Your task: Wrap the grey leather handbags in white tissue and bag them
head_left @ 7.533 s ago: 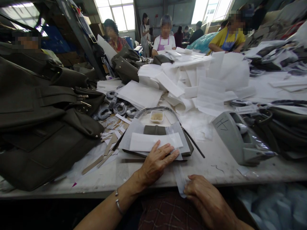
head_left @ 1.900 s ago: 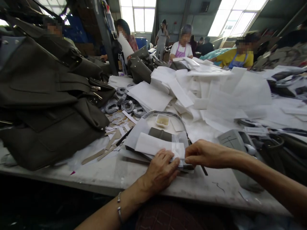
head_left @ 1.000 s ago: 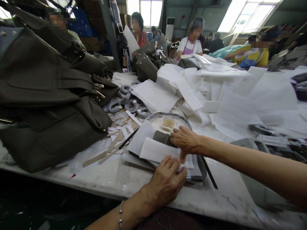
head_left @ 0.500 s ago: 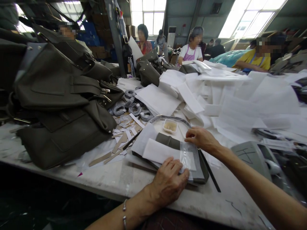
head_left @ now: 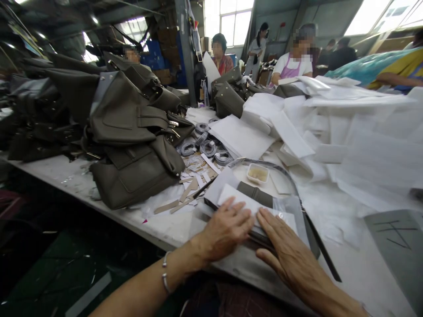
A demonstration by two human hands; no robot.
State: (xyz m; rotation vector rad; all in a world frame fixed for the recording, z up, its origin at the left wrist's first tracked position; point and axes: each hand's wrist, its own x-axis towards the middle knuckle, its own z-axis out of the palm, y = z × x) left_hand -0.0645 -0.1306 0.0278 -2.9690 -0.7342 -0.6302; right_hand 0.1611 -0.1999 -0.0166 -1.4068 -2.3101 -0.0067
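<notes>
A dark olive leather piece [head_left: 256, 195] lies on the white worktable [head_left: 350, 268], wrapped in a white sheet [head_left: 231, 194] with a strip of clear tape [head_left: 286, 210] over it. My left hand [head_left: 226, 229] lies flat on the near left part of the sheet, fingers spread. My right hand [head_left: 284, 246] lies flat beside it on the right, fingers stretched onto the wrapped piece. Neither hand holds anything.
A heap of olive handbags [head_left: 132, 141] fills the left. Loose white sheets [head_left: 297, 127] pile at the back and right. A small tub of paste [head_left: 258, 173], coils of strap [head_left: 206, 147], card strips [head_left: 185, 196] and a grey tape dispenser [head_left: 396, 246] lie nearby. Other people work at the far side.
My right hand has come back from the far edge of the wrapped piece and now lies flat next to my left hand. The view has swung left.
</notes>
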